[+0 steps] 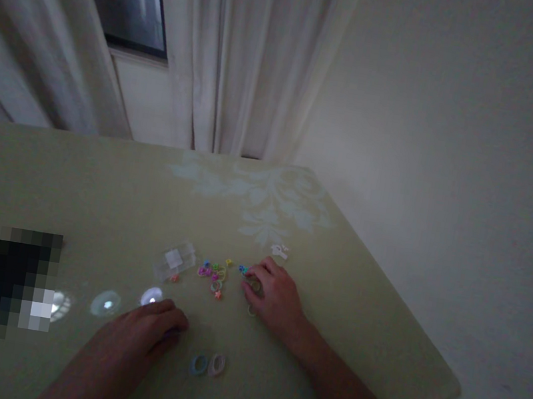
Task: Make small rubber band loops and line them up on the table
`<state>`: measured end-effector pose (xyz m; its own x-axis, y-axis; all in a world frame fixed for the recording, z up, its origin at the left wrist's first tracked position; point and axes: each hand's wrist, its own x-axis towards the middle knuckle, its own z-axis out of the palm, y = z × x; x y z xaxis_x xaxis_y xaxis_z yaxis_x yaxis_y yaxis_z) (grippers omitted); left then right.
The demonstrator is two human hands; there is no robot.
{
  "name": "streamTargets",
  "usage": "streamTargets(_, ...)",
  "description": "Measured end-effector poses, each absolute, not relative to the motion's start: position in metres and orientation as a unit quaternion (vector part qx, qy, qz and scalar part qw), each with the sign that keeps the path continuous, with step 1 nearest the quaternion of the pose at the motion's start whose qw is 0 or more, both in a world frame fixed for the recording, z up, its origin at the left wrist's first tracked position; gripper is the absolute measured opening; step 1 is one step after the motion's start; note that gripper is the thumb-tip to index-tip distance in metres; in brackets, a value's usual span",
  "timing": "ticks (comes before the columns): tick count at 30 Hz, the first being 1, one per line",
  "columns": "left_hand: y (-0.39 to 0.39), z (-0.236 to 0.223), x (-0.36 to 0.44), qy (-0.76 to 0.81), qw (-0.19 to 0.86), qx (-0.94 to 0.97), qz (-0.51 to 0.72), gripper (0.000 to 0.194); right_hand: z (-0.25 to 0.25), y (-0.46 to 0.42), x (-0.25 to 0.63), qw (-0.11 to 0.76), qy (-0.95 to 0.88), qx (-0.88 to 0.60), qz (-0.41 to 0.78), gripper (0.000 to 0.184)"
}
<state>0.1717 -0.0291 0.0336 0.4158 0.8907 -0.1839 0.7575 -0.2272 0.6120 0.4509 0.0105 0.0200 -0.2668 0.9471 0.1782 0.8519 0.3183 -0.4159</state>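
Note:
My right hand (pixel 277 296) is at the right side of a small group of colourful hair ties (pixel 214 273). Its thumb and fingers curl around a thin pale hair tie (pixel 255 285), with blue-green flower charms (pixel 242 269) at the fingertips. Another pale loop lies partly under the hand. My left hand (pixel 153 324) rests low on the table, fingers curled inward; a dark purplish bit shows beneath them, too hidden to name. In front of my left hand, a light blue coil (pixel 198 364) and a pale pink coil (pixel 217 364) lie side by side.
A clear plastic box (pixel 174 260) lies left of the hair ties, an orange charm (pixel 174 277) at its edge. White pieces (pixel 280 251) lie beyond my right hand. Round light reflections and a blurred dark shape are at left. The table (pixel 376 338) ends near the right wall.

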Motion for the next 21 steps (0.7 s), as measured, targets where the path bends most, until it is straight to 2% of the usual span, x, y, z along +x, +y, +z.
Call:
streamTargets(5, -0.0317, 0.0367, 0.1762, 0.481, 0.372, 0.791, 0.069, 0.029, 0.0216, 0.0153, 0.4486, 0.193, -0.788, -0.568, 0.138, 0.005)
streamTargets(11, -0.036, 0.0403, 0.1738, 0.469, 0.454, 0.757, 0.03, 0.032, 0.0252, 0.0156, 0.4485, 0.133, -0.823, -0.547, 0.075, 0.004)
streamTargets(18, -0.034, 0.0385, 0.1686, 0.465, 0.449, 0.761, 0.054, 0.038, 0.0173, 0.0161, 0.4511, 0.211, -0.784, -0.563, 0.154, 0.005)
streamTargets(21, -0.0353, 0.0353, 0.1684, 0.452, 0.43, 0.781, 0.033, 0.036, 0.0157, 0.0169, 0.4494, 0.213, -0.779, -0.57, 0.15, 0.007)
